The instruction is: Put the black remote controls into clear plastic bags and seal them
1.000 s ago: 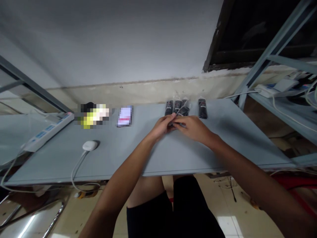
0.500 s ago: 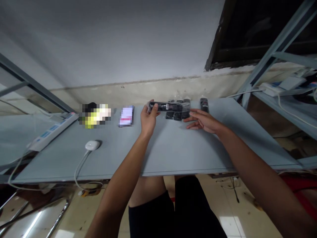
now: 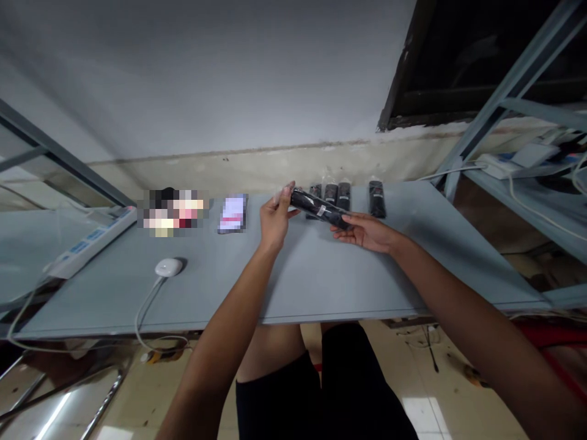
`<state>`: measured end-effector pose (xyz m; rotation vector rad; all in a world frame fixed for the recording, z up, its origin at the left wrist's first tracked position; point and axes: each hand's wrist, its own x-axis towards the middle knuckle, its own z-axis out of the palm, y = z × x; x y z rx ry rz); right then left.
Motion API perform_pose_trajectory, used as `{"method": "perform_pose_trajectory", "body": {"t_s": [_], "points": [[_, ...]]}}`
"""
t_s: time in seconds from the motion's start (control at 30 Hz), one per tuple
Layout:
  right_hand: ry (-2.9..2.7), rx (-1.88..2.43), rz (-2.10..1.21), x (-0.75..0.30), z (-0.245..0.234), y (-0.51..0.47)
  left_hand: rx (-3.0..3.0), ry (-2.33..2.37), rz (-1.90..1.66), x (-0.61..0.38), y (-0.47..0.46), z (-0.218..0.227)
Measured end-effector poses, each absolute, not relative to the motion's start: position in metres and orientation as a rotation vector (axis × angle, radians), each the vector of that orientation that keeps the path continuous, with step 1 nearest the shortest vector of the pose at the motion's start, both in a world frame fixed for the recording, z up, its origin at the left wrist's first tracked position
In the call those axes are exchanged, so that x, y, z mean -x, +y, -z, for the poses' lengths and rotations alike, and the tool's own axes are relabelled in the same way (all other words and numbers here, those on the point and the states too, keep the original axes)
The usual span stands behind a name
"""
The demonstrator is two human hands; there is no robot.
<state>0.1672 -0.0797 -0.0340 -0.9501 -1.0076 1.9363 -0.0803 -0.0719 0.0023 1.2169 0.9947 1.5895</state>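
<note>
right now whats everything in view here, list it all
held bagged item: 1, black in clear plastic, across both hands
standing bagged items: 4, black in clear plastic, far table edge
table: 1, grey, under everything
blurred object: 1, colours unclear, far edge, left
blurred packet: 1, pale with pink, right of that object
computer mouse: 1, white, left part of table
power strips: 2, white, left table end and right shelf
shelf frame: 1, grey-blue metal, right
wall: 1, pale, behind table
shorts: 1 pair, black, below table
left hand: 1, on item's left end
right hand: 1, under item's right end
</note>
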Motion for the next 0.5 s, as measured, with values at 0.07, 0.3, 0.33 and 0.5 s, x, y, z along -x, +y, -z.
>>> {"method": "perform_pose_trajectory", "body": {"t_s": [0.07,0.3,0.33,0.5], "points": [[-1.045,0.945,-1.935,-0.169,0.034,-0.081,-1.238,1.009,-1.581,0.082,-0.071,-0.002],[-1.101,0.925,-1.942,-0.178,0.036,-0.081,-1.212,1.021,-1.622,0.088,-0.064,0.001],[-1.105,0.927,-1.945,-0.180,0.036,-0.080,-1.214,1.026,-1.625,0.089,-0.064,0.001],[-1.123,0.917,-1.947,-0.181,0.037,-0.082,-1.210,1.043,-1.624,0.087,-0.068,-0.003]]}}
